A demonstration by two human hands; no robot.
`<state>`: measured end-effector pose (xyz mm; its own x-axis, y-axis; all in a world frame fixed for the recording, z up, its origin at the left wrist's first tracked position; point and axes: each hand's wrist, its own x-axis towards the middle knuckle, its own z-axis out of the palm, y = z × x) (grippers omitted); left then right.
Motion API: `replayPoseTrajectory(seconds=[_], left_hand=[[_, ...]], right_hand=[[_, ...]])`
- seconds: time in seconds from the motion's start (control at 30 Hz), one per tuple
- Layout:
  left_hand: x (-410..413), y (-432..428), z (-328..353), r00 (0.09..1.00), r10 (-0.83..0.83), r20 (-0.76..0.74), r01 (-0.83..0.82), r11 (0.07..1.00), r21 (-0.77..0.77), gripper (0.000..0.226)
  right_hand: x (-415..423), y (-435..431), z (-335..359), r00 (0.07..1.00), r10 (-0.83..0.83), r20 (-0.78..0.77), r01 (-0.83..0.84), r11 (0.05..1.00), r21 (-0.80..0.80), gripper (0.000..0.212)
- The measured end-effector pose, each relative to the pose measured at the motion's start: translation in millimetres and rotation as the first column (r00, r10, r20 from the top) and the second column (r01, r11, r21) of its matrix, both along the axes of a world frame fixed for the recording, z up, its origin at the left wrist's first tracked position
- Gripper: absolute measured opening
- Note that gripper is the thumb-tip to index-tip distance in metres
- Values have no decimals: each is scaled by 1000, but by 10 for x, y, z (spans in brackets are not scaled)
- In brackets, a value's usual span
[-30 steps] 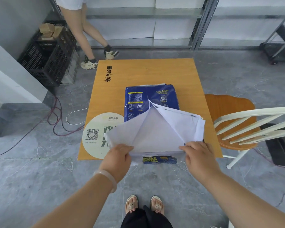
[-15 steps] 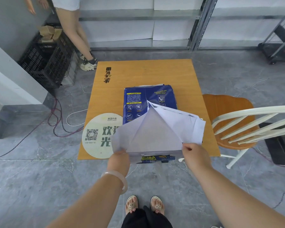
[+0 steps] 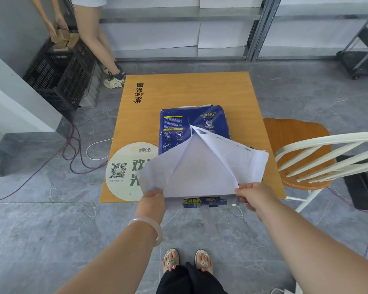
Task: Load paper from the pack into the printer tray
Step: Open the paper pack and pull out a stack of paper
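A blue paper pack (image 3: 191, 126) lies on the orange table (image 3: 185, 90), its near end at the table's front edge. Its white inner wrapper flaps (image 3: 200, 166) are folded up and spread open over the near half. My left hand (image 3: 152, 201) pinches the left flap's lower corner. My right hand (image 3: 253, 195) pinches the right flap's lower corner. Under the lifted flaps the pack's blue and yellow end label (image 3: 202, 202) shows. No printer or tray is in view.
A round QR-code sticker (image 3: 123, 168) sits on the table's near left. A wooden chair with white back (image 3: 302, 149) stands to the right. Another person (image 3: 89, 32) bends over a black crate (image 3: 60, 75) at the far left. Cables (image 3: 72, 153) trail on the floor.
Both hands have drawn back toward me along the wrapper flaps, now gripping their lower corners. The person at the back has stepped left and reached down to the crate.
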<state>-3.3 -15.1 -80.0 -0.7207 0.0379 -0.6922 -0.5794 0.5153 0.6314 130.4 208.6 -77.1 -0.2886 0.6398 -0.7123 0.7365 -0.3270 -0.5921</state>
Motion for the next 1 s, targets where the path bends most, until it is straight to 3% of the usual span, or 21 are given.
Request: replayPoseTrajectory(seconds=[0.13,0.43,0.77,0.93,1.0], left_hand=[[-26,64,18,987,125,104,-140,979,149,29],[-110,53,-114,962,200,188,-238,949,206,3],[27,-138,-75,970,95,224,-145,965,217,15],[-56,-47,-61,951,163,263,-225,949,223,6],[-89,-10,-50,939,201,280,-262,944,202,23]], right_hand=[[96,13,-9,1000,-27,-7,27,997,-69,14],[89,-6,-67,996,-53,-68,46,994,-102,6],[242,-34,-75,997,60,-41,-67,976,-207,13],[154,-62,-30,993,-26,-117,-9,956,-292,11],[92,-89,-7,987,-63,-145,15,951,-309,18]])
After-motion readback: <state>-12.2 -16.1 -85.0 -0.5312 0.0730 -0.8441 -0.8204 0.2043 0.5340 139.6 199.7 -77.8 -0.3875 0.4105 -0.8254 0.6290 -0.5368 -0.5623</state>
